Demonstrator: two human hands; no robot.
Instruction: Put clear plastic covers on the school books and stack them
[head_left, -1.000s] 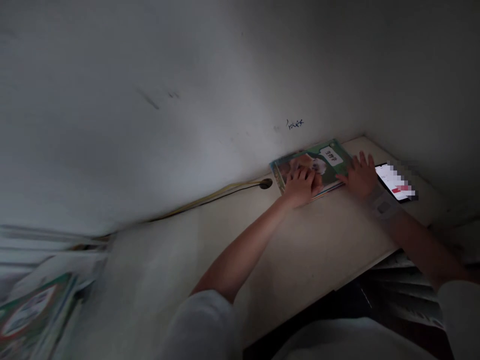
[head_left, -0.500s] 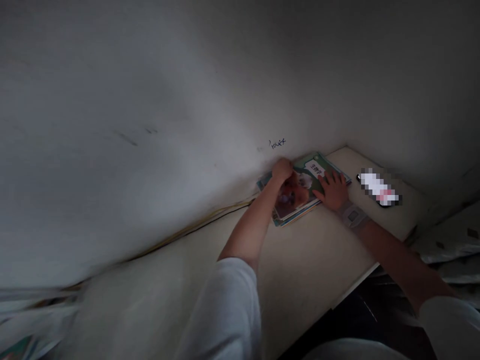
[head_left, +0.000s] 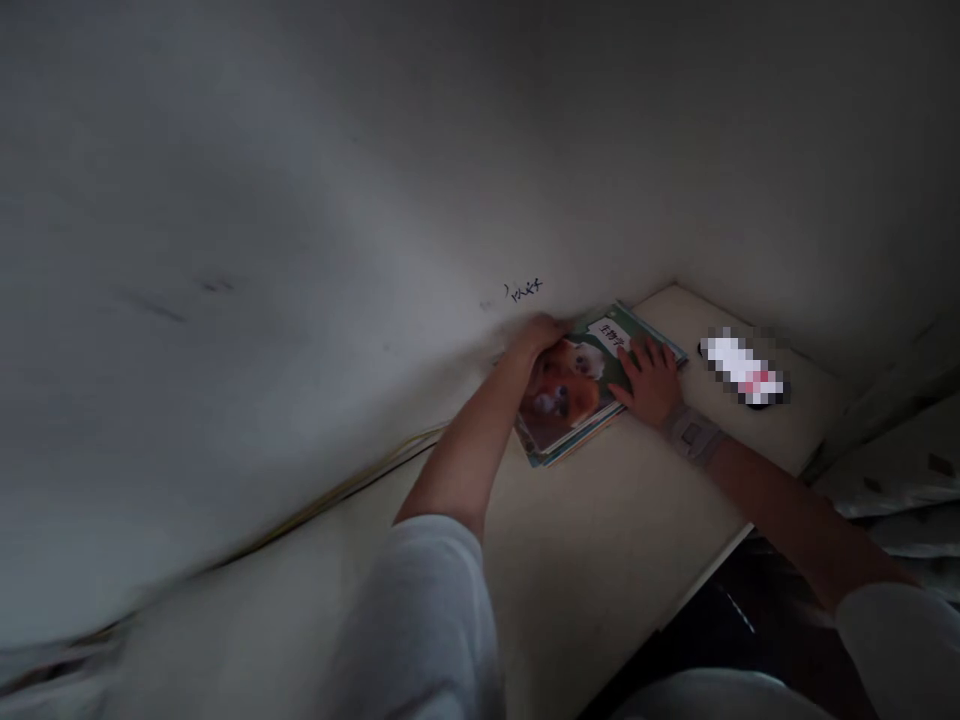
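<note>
A small stack of thin books [head_left: 577, 395] lies on a pale desk [head_left: 600, 540] in the corner against the wall; the top cover is green with an animal picture. My left hand [head_left: 541, 333] curls over the stack's far edge next to the wall, fingers closed on it. My right hand [head_left: 651, 380] lies flat on the stack's right side with fingers spread; a watch sits on that wrist.
A phone [head_left: 742, 370] with a lit screen lies on the desk right of the books. A cable [head_left: 352, 485] runs along the wall. The desk's front edge drops to a dark gap at the lower right.
My left hand moved from the cover's near side to the stack's far edge by the wall. My right hand shifted from beside the phone onto the books. The view panned right.
</note>
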